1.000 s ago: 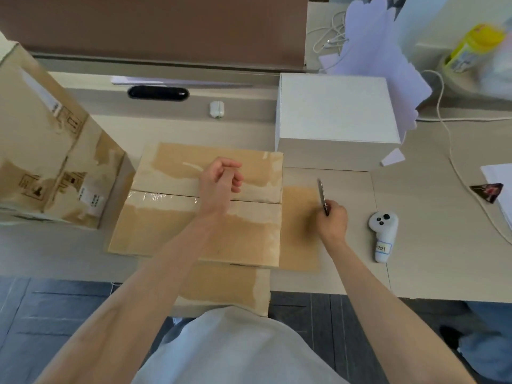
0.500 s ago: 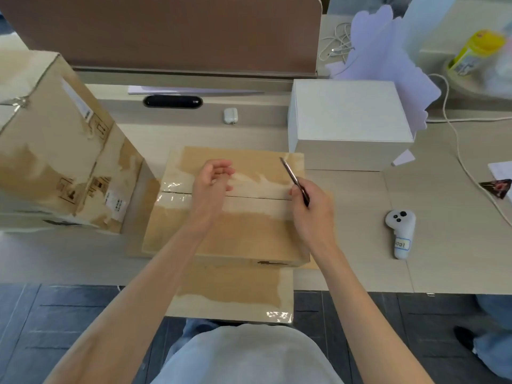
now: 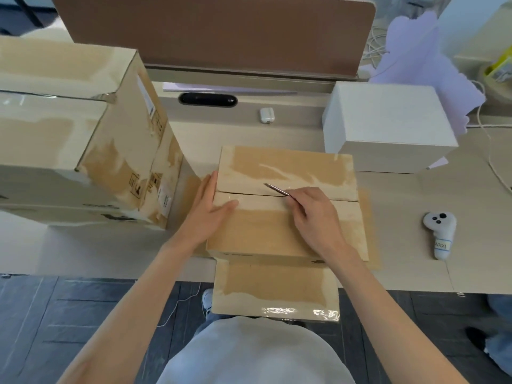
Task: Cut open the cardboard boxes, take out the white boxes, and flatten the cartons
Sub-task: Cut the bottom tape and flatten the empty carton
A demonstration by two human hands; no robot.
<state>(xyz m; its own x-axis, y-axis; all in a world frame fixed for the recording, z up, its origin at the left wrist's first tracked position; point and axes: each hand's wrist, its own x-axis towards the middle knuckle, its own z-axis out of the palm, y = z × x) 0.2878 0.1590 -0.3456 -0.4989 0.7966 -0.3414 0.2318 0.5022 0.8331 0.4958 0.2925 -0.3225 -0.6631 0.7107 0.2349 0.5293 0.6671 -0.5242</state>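
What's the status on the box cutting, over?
Left hand flat on carton, left edge. Right hand grips knife, blade at the taped seam. Nothing in the way.

Pale wood desk (image 3: 291, 126) backed by a brown partition (image 3: 210, 31), over dark tiled floor (image 3: 69, 314)

Left hand (image 3: 206, 214) lies flat, fingers straight; right hand (image 3: 315, 217), fingers curled, pinches a knife (image 3: 277, 189), forearms reaching forward.

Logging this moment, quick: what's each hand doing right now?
Left hand: open, flat against the taped brown cardboard box.
Right hand: gripping a slim silver utility knife.
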